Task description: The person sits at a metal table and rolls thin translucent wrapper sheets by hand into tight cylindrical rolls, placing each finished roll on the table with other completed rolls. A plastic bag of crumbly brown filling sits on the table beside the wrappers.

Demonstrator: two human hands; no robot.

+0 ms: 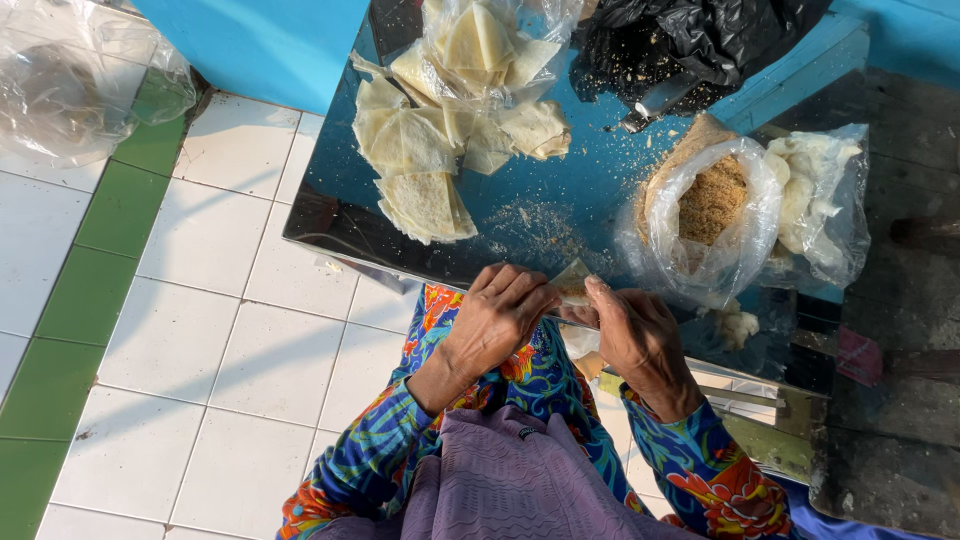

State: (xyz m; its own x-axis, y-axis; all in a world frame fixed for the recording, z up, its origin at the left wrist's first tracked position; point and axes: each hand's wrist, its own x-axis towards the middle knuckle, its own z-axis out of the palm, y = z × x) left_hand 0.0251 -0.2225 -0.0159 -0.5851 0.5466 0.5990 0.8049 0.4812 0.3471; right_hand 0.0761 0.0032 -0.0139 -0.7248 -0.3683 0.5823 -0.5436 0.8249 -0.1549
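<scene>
Wrapper: thin pale sheet [573, 281] at the table's [560, 215] near edge, pinched between both hands for folding.
Left hand [497, 312]: fingers clamped on the sheet.
Right hand [637, 335]: fingertips closed on the sheet.
Crumb bag [712, 205]: open, just right, within reach.
Folded stack [420, 165]: far left, clear of the hands.

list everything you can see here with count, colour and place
folded wrappers: many, pale cream, piled on the tabletop's far left, some in a clear bag
tabletop: one, shiny blue
crumbs bag: one, clear with brown crumbs, right of centre
dough bag: one, clear with white lumps, far right
black bag: one, top
clear bag: one, on the floor, top left
floor tiles: white with a green strip, left
wrapper piece: one, cream, between both hands
left hand: fingers on the piece
right hand: fingers on the piece
</scene>
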